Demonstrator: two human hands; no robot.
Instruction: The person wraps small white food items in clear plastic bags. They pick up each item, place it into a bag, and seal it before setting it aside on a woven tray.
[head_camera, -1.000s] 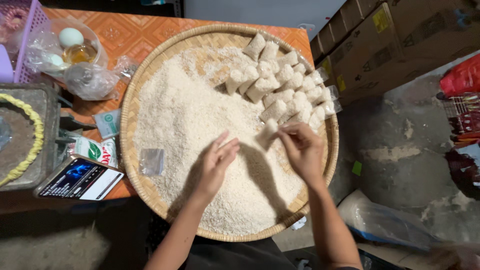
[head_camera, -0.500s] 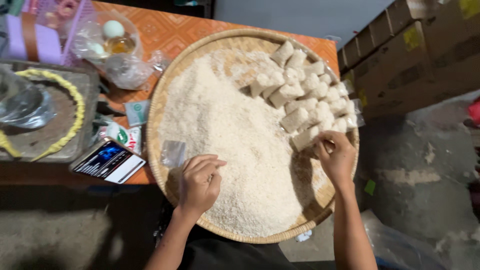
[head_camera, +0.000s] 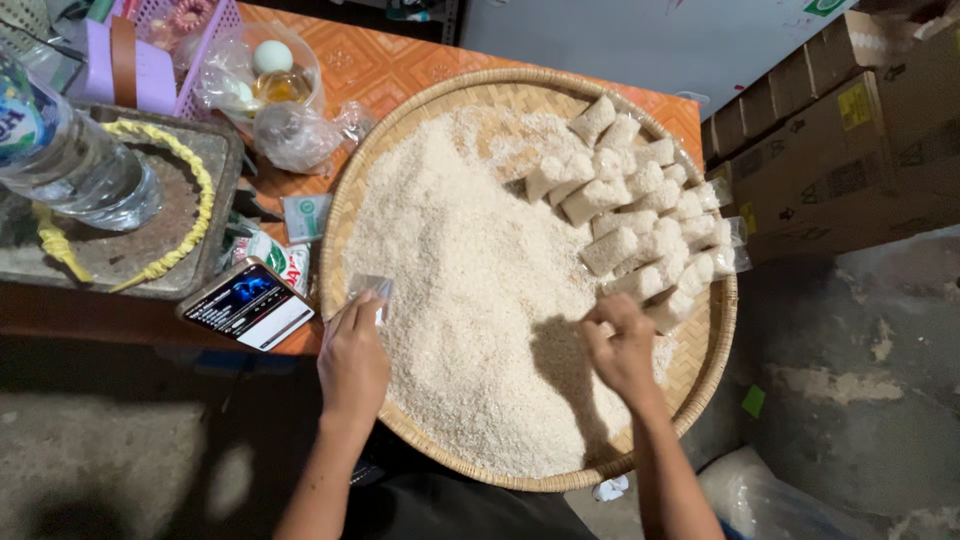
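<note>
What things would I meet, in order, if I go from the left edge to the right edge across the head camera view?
Plastic water bottle → phone → left hand on a small clear bag → loose rice in the woven tray → right hand → filled rice packets → cardboard boxes.

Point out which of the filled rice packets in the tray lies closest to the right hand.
The packet at the bottom end of the pile, near the tray's right rim, just up and right of the right hand. All the other packets lie farther up the tray.
</note>
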